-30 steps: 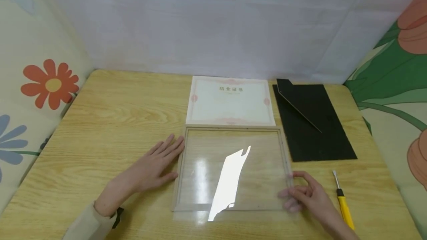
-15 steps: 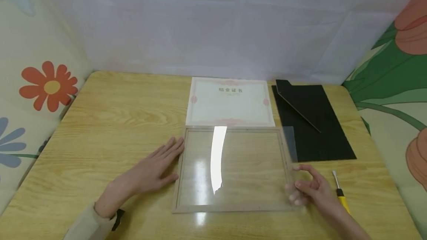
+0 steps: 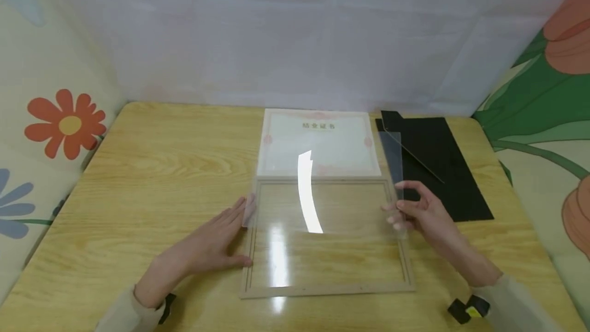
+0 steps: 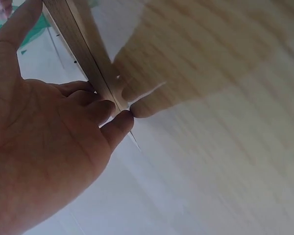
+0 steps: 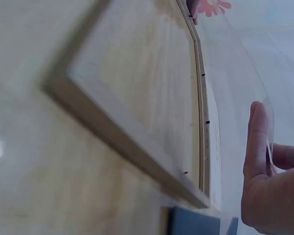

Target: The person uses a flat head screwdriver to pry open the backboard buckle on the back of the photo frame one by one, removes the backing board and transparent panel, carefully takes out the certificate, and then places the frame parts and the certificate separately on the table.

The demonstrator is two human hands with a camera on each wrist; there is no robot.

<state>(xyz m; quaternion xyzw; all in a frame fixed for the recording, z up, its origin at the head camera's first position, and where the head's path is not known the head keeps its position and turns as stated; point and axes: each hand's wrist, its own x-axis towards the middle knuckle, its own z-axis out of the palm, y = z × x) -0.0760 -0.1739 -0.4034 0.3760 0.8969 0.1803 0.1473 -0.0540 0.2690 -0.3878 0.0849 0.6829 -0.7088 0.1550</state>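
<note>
A wooden picture frame (image 3: 327, 289) lies on the table, its backing off. My right hand (image 3: 426, 214) pinches the right edge of a clear pane (image 3: 355, 211), raised over the far half of the frame. In the right wrist view, the pane (image 5: 235, 93) stands apart from the frame (image 5: 112, 117), between thumb and fingers. My left hand (image 3: 203, 242) rests against the frame's left side with fingers extended. In the left wrist view, those fingertips touch the wooden edge (image 4: 83, 54). The pane's left end overlaps the left fingertips in the head view; whether they touch cannot be told.
A printed certificate (image 3: 318, 145) lies just beyond the frame. To its right is a black backing board (image 3: 461, 168) with its stand leg raised. A bit of yellow (image 3: 472, 312) shows by the right wrist. A white cloth (image 3: 276, 40) hangs behind the table.
The right hand has carried the pane away from me, from over the frame's near edge to overlapping the certificate. The left hand stays by the frame. The screwdriver is now mostly hidden by the right arm.
</note>
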